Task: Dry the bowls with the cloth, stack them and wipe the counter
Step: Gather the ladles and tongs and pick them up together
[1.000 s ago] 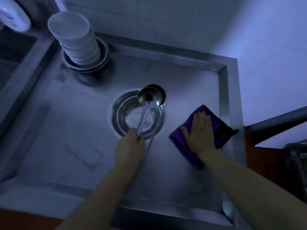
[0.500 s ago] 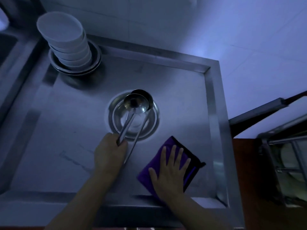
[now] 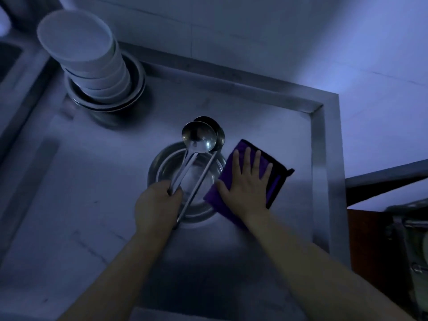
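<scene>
A tall stack of white bowls (image 3: 88,59) stands on metal plates (image 3: 136,89) at the counter's back left. A steel bowl (image 3: 201,181) sits in the middle of the steel counter (image 3: 92,181). My left hand (image 3: 157,205) grips the handles of two metal ladles (image 3: 199,140), which lie over the steel bowl. Flat on the folded purple cloth (image 3: 275,181), my right hand (image 3: 247,181) presses it onto the counter just right of the steel bowl, fingers spread.
A raised steel rim (image 3: 324,135) borders the counter at the back and right. Tiled wall (image 3: 278,42) rises behind. A sink basin (image 3: 9,59) lies at the far left. A wire rack (image 3: 414,246) stands beyond the right edge.
My right hand has slid the purple cloth from the counter's front edge back and to the right of the steel bowl. My left hand keeps holding the ladles.
</scene>
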Action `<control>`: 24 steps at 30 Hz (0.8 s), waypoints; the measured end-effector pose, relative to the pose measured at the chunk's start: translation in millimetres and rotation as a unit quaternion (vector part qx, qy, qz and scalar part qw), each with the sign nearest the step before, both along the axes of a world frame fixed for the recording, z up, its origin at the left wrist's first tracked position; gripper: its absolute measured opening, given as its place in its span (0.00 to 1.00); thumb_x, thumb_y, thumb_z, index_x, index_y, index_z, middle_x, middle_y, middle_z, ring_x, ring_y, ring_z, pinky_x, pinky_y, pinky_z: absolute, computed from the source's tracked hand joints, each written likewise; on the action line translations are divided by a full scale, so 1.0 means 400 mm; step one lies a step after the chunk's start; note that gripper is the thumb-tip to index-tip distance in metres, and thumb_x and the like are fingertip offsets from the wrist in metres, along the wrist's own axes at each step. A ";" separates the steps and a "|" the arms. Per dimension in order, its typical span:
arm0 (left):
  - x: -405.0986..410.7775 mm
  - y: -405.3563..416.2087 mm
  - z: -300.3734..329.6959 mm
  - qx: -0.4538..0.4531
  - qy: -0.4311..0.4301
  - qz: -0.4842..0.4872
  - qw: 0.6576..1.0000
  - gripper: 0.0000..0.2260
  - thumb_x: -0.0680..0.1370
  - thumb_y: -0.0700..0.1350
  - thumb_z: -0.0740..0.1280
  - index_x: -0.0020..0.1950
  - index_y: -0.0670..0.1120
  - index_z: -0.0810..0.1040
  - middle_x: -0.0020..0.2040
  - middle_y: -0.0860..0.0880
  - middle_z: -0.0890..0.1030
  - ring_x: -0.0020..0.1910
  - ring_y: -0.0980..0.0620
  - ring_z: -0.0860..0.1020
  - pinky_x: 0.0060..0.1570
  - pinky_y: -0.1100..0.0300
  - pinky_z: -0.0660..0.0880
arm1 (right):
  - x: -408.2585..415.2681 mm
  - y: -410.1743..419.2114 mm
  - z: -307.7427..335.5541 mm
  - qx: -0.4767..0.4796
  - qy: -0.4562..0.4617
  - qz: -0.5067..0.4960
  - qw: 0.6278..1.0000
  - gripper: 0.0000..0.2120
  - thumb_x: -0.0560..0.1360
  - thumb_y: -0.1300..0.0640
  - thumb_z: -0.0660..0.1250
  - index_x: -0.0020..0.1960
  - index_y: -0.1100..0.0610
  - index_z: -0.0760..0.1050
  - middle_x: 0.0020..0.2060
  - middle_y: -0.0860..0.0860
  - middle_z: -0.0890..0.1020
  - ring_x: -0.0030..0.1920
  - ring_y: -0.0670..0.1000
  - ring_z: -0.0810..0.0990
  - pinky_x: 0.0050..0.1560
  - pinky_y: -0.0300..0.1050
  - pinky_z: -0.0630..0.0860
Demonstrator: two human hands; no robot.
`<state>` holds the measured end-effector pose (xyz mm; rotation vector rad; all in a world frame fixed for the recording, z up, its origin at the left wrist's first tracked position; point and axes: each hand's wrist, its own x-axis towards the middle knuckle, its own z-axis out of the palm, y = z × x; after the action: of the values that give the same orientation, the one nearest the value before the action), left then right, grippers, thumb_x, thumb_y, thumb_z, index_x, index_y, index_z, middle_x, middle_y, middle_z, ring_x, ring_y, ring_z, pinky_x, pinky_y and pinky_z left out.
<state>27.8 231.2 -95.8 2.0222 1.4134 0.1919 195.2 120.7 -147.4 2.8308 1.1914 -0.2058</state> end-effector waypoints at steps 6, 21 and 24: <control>0.077 0.017 0.000 0.009 0.020 0.035 0.999 0.16 0.72 0.49 0.64 0.28 0.45 0.65 0.25 0.49 0.72 0.27 0.48 0.72 0.27 0.58 0.65 | 0.193 0.151 0.004 0.018 0.007 0.085 0.996 0.39 0.72 0.31 0.42 0.77 0.49 0.43 0.77 0.54 0.44 0.75 0.58 0.38 0.71 0.65 0.34; 0.155 -0.008 0.009 0.054 0.009 0.050 0.997 0.13 0.72 0.45 0.63 0.30 0.41 0.69 0.23 0.48 0.70 0.22 0.52 0.67 0.23 0.61 0.60 | 0.439 0.047 0.010 0.017 -0.015 -0.018 1.000 0.37 0.75 0.31 0.43 0.77 0.50 0.43 0.77 0.54 0.45 0.76 0.59 0.40 0.72 0.65 0.39; 0.138 -0.024 0.013 0.052 -0.005 0.044 0.998 0.13 0.72 0.45 0.63 0.30 0.41 0.69 0.23 0.48 0.70 0.22 0.52 0.67 0.23 0.61 0.61 | 0.417 -0.039 0.020 0.006 -0.014 -0.049 0.999 0.36 0.76 0.32 0.44 0.77 0.51 0.43 0.77 0.55 0.45 0.76 0.59 0.41 0.73 0.62 0.40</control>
<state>83.0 221.7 -90.5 2.0395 1.5159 0.3189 362.2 105.3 -139.4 2.8942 1.0546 -0.1655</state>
